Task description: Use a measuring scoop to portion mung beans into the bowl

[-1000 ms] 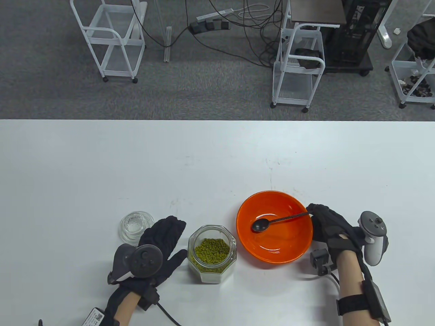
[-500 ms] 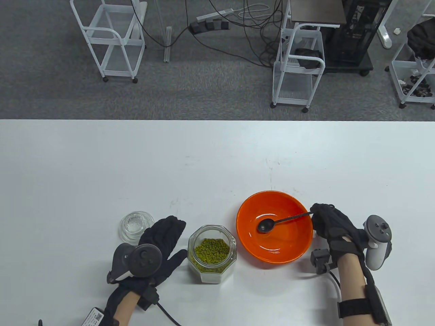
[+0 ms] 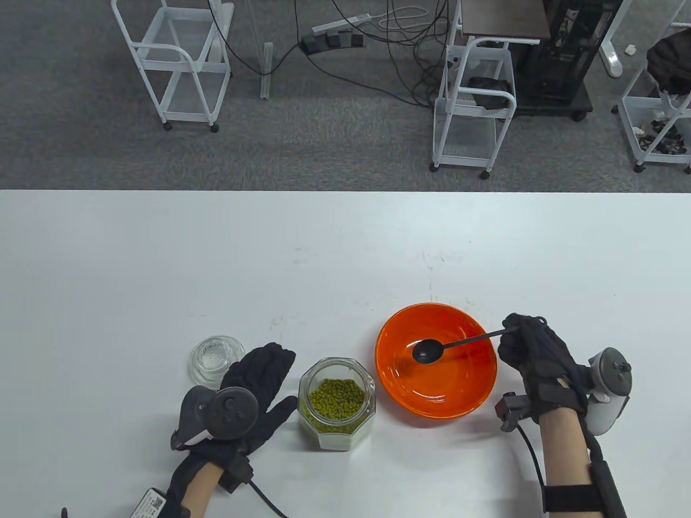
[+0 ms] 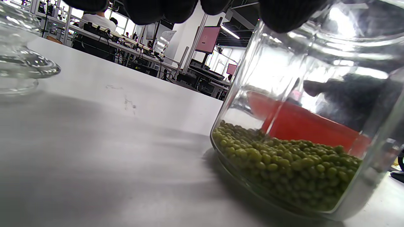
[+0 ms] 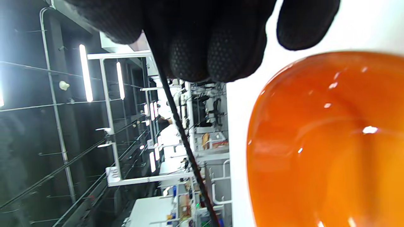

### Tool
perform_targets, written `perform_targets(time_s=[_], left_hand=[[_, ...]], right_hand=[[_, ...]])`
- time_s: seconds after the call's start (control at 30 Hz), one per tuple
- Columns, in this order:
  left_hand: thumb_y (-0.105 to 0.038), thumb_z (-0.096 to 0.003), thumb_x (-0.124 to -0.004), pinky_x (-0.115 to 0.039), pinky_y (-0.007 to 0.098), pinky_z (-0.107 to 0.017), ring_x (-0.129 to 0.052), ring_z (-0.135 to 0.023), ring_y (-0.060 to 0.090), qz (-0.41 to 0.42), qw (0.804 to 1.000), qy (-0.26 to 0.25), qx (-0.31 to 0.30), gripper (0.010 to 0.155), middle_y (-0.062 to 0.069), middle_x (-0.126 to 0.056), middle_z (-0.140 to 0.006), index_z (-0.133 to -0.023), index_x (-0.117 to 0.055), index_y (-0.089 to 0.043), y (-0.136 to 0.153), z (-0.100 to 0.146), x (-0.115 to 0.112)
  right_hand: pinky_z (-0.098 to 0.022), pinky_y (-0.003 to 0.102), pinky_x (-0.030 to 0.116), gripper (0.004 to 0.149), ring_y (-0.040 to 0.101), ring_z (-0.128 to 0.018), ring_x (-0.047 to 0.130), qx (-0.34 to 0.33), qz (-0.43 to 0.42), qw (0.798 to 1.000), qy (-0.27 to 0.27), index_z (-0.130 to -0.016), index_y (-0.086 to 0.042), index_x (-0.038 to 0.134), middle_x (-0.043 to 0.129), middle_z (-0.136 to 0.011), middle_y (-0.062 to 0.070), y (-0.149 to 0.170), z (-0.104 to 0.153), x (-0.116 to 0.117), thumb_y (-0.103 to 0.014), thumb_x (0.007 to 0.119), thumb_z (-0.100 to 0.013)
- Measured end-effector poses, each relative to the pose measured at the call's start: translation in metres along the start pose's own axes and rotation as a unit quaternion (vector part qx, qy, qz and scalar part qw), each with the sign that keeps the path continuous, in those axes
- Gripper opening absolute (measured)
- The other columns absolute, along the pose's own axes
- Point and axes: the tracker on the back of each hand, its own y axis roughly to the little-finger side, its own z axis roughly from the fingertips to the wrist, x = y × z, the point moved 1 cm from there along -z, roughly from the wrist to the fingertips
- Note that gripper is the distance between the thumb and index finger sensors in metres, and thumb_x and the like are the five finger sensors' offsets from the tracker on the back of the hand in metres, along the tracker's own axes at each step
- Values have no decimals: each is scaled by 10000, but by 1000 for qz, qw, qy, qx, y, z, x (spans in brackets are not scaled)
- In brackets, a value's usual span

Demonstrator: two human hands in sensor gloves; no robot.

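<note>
An open glass jar [image 3: 337, 403] [image 4: 312, 132] holds green mung beans [image 3: 335, 398] [image 4: 284, 164]. My left hand [image 3: 258, 386] lies beside it on its left, fingers straight, thumb against the glass. The orange bowl [image 3: 459, 402] [image 5: 328, 142] stands right of the jar, with no beans showing in it. My right hand [image 3: 526, 345] pinches the thin handle of a black measuring scoop [image 3: 432, 350] [image 5: 186, 145]. The scoop's head hangs over the bowl's middle, and I see no beans on it.
The jar's glass lid [image 3: 217, 359] [image 4: 19, 63] lies on the white table [image 3: 162, 280] just left of my left hand. Past the table's far edge stand white wire carts [image 3: 178, 59] on a grey carpet with cables.
My right hand has lifted and shifted a little to the right, carrying the scoop's head up and right within the bowl. The left hand and jar have not moved.
</note>
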Motion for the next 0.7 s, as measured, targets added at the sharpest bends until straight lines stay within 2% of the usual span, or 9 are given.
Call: perform_targets(time_s=[0.17, 0.43, 0.57, 0.7], left_hand=[[-527, -561, -667, -466, 767, -727, -473, -1123, 505, 0, 1000, -1, 0, 786, 223, -391, -1248, -1207, -351, -212, 0, 0, 0], [-524, -562, -670, -480, 763, -724, -501, -1116, 499, 15, 1000, -14, -8, 782, 223, -405, -1246, -1206, -356, -212, -1, 2, 5], [-495, -567, -701, -492, 758, -722, -516, -1111, 497, 70, 997, -43, -11, 769, 218, -421, -1243, -1202, -371, -217, -1, 4, 14], [-505, -560, -726, -495, 759, -720, -515, -1110, 497, 163, 984, -56, -42, 790, 217, -419, -1242, -1202, -373, -212, -3, 5, 15]], right_hand=[[-593, 604, 712, 482, 268, -557, 930, -16, -36, 999, -26, -908, -164, 801, 894, -727, 62, -9, 10, 13, -502, 673, -589], [-566, 573, 758, 477, 246, -516, 958, -39, -24, 998, -51, -914, -150, 762, 920, -694, 47, -19, 21, 34, -487, 663, -591], [-560, 568, 766, 480, 245, -507, 963, -40, -27, 997, -57, -912, -142, 758, 927, -683, 44, -20, 23, 39, -485, 663, -590], [-548, 557, 783, 474, 235, -488, 973, -42, -27, 997, -56, -907, -140, 755, 938, -666, 34, -21, 24, 42, -480, 673, -587]])
